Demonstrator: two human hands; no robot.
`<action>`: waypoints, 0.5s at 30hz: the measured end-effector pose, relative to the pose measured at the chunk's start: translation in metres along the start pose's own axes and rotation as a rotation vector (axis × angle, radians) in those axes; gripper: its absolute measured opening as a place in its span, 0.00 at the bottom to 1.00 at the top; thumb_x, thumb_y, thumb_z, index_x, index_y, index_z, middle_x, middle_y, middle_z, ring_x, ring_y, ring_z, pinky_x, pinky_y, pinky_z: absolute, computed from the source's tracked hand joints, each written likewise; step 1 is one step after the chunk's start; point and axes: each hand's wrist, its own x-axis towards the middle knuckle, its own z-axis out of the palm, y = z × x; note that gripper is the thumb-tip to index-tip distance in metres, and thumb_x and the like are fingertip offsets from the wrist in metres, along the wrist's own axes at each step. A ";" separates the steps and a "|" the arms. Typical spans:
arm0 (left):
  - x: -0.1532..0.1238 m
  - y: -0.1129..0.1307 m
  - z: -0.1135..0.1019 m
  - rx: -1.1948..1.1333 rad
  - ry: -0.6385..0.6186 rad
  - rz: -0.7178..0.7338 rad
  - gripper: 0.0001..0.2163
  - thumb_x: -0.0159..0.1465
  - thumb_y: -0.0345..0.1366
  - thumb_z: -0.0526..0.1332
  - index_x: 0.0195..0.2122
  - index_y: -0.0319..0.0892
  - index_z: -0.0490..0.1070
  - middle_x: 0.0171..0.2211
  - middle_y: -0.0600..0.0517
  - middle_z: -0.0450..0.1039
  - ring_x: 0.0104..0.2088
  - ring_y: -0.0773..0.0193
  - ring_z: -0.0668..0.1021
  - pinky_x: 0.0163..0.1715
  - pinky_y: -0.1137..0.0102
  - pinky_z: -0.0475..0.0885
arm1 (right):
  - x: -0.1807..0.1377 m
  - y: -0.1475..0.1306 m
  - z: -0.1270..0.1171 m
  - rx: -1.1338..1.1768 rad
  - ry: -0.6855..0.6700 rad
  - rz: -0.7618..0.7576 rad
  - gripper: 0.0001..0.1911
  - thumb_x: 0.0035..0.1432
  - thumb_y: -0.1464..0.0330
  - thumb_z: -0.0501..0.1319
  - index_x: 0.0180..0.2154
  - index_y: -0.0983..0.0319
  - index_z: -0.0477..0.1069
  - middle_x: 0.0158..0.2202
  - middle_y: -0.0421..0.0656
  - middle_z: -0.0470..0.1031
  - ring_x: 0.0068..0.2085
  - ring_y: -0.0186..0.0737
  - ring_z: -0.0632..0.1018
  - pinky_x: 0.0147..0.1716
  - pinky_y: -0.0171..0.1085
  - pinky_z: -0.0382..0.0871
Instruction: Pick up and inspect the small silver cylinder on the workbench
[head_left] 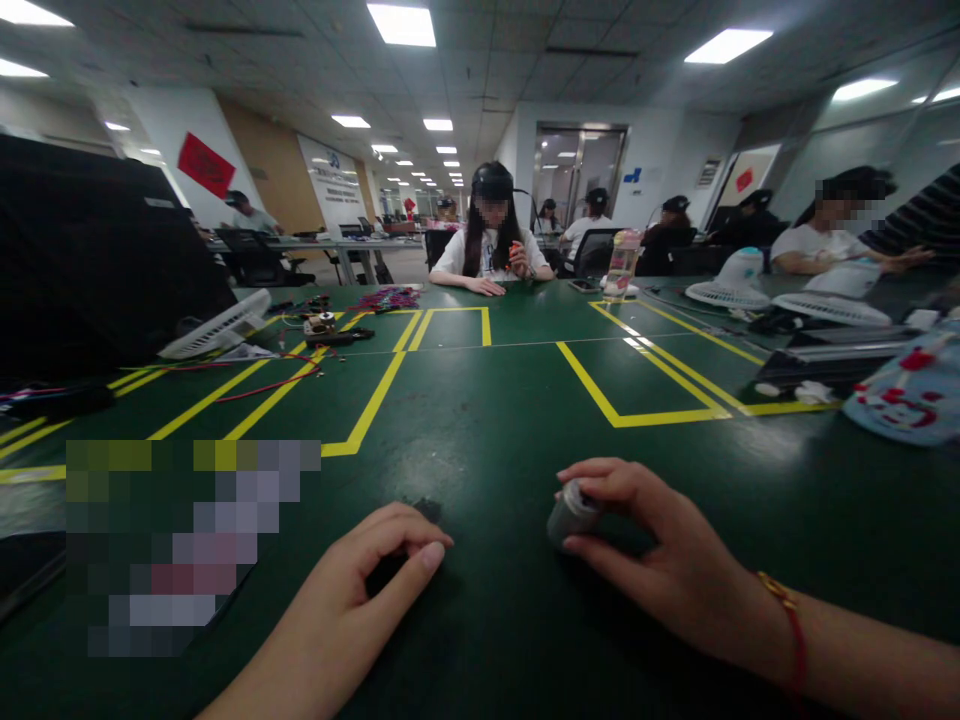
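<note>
My right hand (645,550) grips a small grey cylinder (571,515) with a paler, silvery end, its thumb on the near side and fingers over the top. The cylinder leans slightly, close to the green tabletop (480,440); I cannot tell if it touches. To the left, my left hand (375,570) rests low over the table with curled fingers, thumb tip close to the forefinger tip. A small dark patch or object (429,508) shows just beyond those fingers. Whatever lies inside that hand is hidden. A gap separates the two hands.
Yellow tape lines (375,405) mark the table. Wires (386,298), a white fan (217,325) and a black box-like object (97,260) stand left. At right are fans (727,280), a bottle (622,265) and a blue patterned item (907,395). A person (491,230) sits opposite.
</note>
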 end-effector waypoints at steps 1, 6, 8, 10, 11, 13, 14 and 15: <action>-0.001 -0.001 -0.001 0.001 0.001 -0.001 0.10 0.67 0.38 0.55 0.36 0.47 0.76 0.37 0.52 0.75 0.40 0.57 0.77 0.41 0.66 0.72 | 0.006 -0.010 0.010 0.038 -0.036 -0.012 0.17 0.54 0.68 0.63 0.45 0.57 0.63 0.50 0.42 0.70 0.49 0.33 0.74 0.48 0.36 0.72; -0.001 0.000 0.002 -0.013 0.038 -0.021 0.08 0.66 0.36 0.56 0.40 0.47 0.75 0.37 0.52 0.76 0.39 0.59 0.77 0.40 0.66 0.71 | 0.013 -0.019 0.027 0.135 -0.156 0.011 0.18 0.53 0.70 0.62 0.46 0.57 0.62 0.50 0.43 0.68 0.49 0.34 0.73 0.49 0.37 0.71; 0.005 0.008 0.006 -0.026 0.059 -0.012 0.08 0.66 0.36 0.57 0.42 0.47 0.74 0.37 0.53 0.76 0.37 0.60 0.77 0.38 0.67 0.71 | 0.010 -0.015 0.028 0.168 -0.159 0.082 0.26 0.52 0.70 0.63 0.52 0.56 0.58 0.52 0.44 0.67 0.50 0.35 0.73 0.51 0.39 0.70; 0.013 0.020 0.012 -0.036 0.072 0.042 0.09 0.65 0.35 0.58 0.44 0.48 0.74 0.38 0.53 0.75 0.37 0.60 0.77 0.39 0.67 0.71 | 0.008 -0.011 0.030 0.232 -0.141 0.139 0.35 0.50 0.69 0.65 0.56 0.55 0.51 0.52 0.45 0.67 0.50 0.36 0.73 0.52 0.40 0.70; 0.018 0.028 0.015 -0.039 0.077 0.082 0.09 0.65 0.35 0.59 0.45 0.49 0.74 0.39 0.53 0.75 0.38 0.60 0.76 0.40 0.67 0.71 | 0.008 -0.011 0.031 0.266 -0.135 0.153 0.36 0.50 0.70 0.65 0.57 0.55 0.49 0.52 0.44 0.67 0.50 0.35 0.73 0.52 0.40 0.70; 0.028 0.042 0.021 -0.035 0.043 0.145 0.09 0.65 0.34 0.60 0.45 0.49 0.75 0.41 0.52 0.75 0.41 0.58 0.76 0.43 0.65 0.71 | 0.009 -0.011 0.032 0.310 -0.129 0.159 0.35 0.51 0.71 0.64 0.56 0.55 0.48 0.50 0.43 0.69 0.49 0.34 0.74 0.51 0.39 0.70; 0.032 0.048 0.023 -0.027 0.035 0.173 0.09 0.64 0.34 0.60 0.43 0.49 0.76 0.41 0.52 0.74 0.42 0.58 0.75 0.44 0.65 0.70 | 0.009 -0.012 0.033 0.318 -0.128 0.160 0.34 0.51 0.71 0.64 0.55 0.55 0.49 0.49 0.43 0.69 0.49 0.34 0.74 0.51 0.39 0.70; 0.036 0.053 0.025 -0.023 0.030 0.189 0.08 0.64 0.34 0.61 0.42 0.49 0.78 0.40 0.52 0.74 0.43 0.58 0.75 0.44 0.65 0.70 | 0.010 -0.013 0.032 0.319 -0.128 0.164 0.33 0.51 0.72 0.63 0.54 0.55 0.50 0.48 0.42 0.70 0.48 0.34 0.74 0.50 0.39 0.71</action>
